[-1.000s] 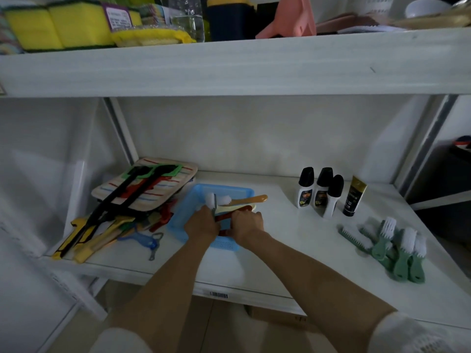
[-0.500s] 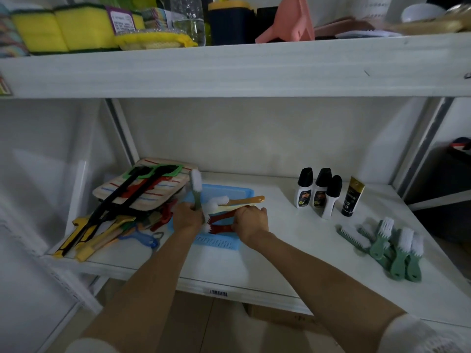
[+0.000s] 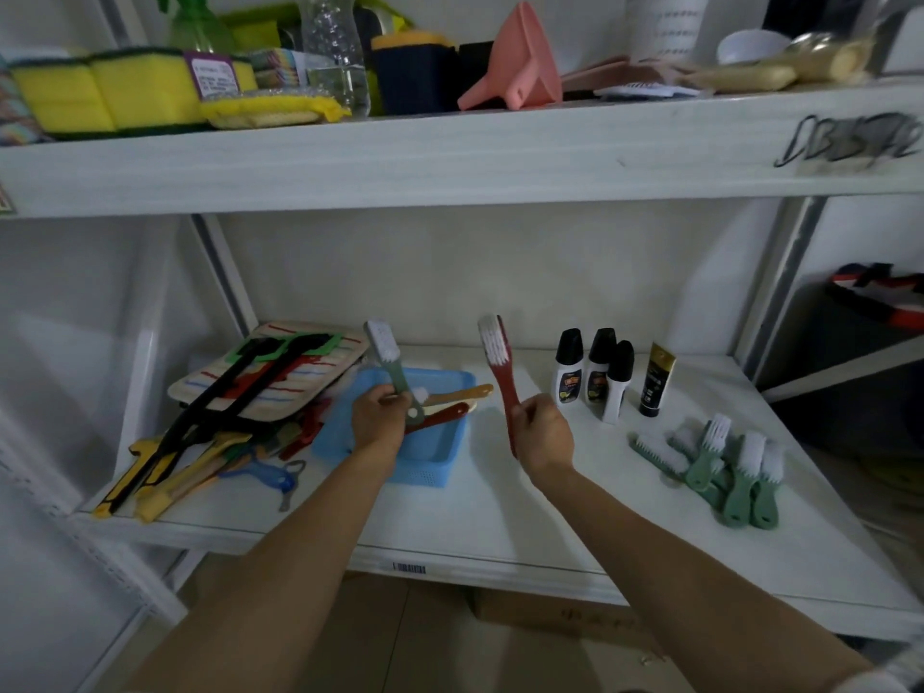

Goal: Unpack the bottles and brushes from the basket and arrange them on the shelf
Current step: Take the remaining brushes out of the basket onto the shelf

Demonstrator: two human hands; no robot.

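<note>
A blue basket (image 3: 430, 470) sits mid-shelf with a red brush (image 3: 440, 417) and an orange brush (image 3: 462, 394) still lying in it. Over the basket, my left hand (image 3: 379, 422) grips a green brush (image 3: 387, 360) upright, bristles up. To the right of the basket, my right hand (image 3: 542, 430) holds a red brush (image 3: 500, 372) upright above the shelf. Three white bottles with black caps (image 3: 592, 372) and a black-and-gold tube (image 3: 656, 386) stand at the back right. Several green brushes (image 3: 725, 462) lie in a group at the right.
At the left lie a striped mat (image 3: 280, 382) with black tongs (image 3: 210, 407), yellow utensils and a blue peeler (image 3: 272, 475). The upper shelf (image 3: 450, 152) overhangs, carrying sponges, a clear bottle and a pink funnel. Bare shelf board (image 3: 500, 507) lies between basket and green brushes.
Both hands have risen out of the basket. The left one lifted a green brush upright; the right one pulled a red brush out and moved it rightward, clear of the basket.
</note>
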